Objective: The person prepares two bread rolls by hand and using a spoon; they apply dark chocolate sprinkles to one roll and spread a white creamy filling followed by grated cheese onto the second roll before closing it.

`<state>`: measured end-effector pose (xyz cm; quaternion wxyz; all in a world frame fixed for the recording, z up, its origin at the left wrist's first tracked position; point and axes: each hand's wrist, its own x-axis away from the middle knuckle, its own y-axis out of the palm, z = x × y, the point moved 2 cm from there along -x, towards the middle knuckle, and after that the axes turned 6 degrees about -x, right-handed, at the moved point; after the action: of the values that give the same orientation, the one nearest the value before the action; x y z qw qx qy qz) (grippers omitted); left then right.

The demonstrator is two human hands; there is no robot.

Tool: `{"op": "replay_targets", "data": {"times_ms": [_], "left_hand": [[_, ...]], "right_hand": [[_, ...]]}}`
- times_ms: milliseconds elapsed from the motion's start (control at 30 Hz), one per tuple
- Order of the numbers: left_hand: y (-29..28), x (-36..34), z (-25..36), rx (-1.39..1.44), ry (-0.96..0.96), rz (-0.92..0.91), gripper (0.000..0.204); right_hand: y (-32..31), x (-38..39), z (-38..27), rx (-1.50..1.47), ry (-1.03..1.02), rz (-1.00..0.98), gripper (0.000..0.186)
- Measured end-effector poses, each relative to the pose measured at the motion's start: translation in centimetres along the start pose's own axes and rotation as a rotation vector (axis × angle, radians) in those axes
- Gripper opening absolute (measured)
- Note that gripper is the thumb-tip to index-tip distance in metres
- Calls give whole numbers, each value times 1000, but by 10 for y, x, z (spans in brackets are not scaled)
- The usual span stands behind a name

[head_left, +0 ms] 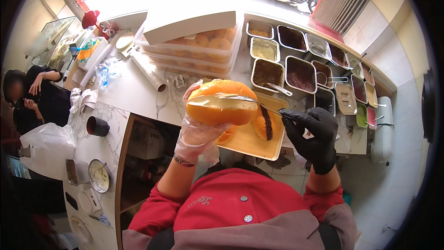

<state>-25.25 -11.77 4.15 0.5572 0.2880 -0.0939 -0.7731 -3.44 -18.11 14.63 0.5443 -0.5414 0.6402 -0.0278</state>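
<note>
My left hand [199,134], in a clear plastic glove, is closed around a large golden bread bun [222,115] held up in front of me. A slit along the bun shows pale cream inside. My right hand [314,132], gloved in black, pinches the handle of a metal spreader [243,98]. Its tip lies along the cream in the slit. Below is a yellow tray [249,150] with a bun [264,122] filled with a dark strip. Another bun piece [226,135] on the tray is partly hidden by my left hand.
Metal tubs of fillings [300,75] stand at the right, some with spoons. Stacked clear boxes of buns [194,55] sit behind the held bun. On the left counter are a black cup [97,126] and a bowl of cream [99,176]. A person [39,95] is at far left.
</note>
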Motion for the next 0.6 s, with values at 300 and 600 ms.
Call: {"op": "replay_targets", "data": {"times_ms": [300, 600], "left_hand": [[6, 2, 2, 63, -12, -7, 99], [-2, -3, 6, -842, 207, -210, 97]], "right_hand": [[2, 5, 7, -5, -42, -77, 27], [1, 4, -5, -4, -53, -95, 25]]}}
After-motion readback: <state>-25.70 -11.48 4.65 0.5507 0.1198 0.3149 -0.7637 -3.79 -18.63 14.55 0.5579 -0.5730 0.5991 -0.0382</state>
